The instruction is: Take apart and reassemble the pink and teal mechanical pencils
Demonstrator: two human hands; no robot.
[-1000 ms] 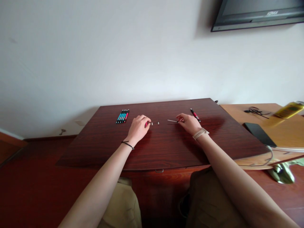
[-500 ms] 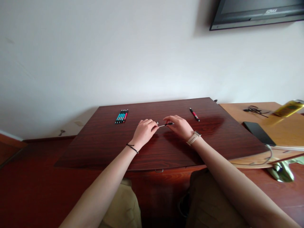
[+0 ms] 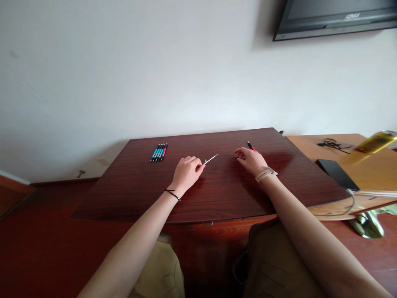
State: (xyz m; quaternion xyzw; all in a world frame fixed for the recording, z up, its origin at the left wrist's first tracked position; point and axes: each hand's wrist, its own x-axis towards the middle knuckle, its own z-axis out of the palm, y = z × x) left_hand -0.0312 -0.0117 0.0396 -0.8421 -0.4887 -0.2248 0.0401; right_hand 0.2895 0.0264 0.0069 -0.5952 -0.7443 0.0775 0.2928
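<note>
The left hand (image 3: 187, 170) end-pinches a white rod (image 3: 212, 158), likely so it juts ahead; the right hand (image 3: 250, 159) grasps a black piece (image 3: 240, 158).

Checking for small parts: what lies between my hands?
The head view shows a thin white rod, held by the left hand, and a small white piece nearby.

White rod (image 3: 212, 158) now apart from black piece (image 3: 240, 158)

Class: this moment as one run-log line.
left hand: pinches thin white rod | right hand: holds small black piece | teal and red pens: row, left, dark-red wooden table | red-black pen: partly hidden by right hand
</note>
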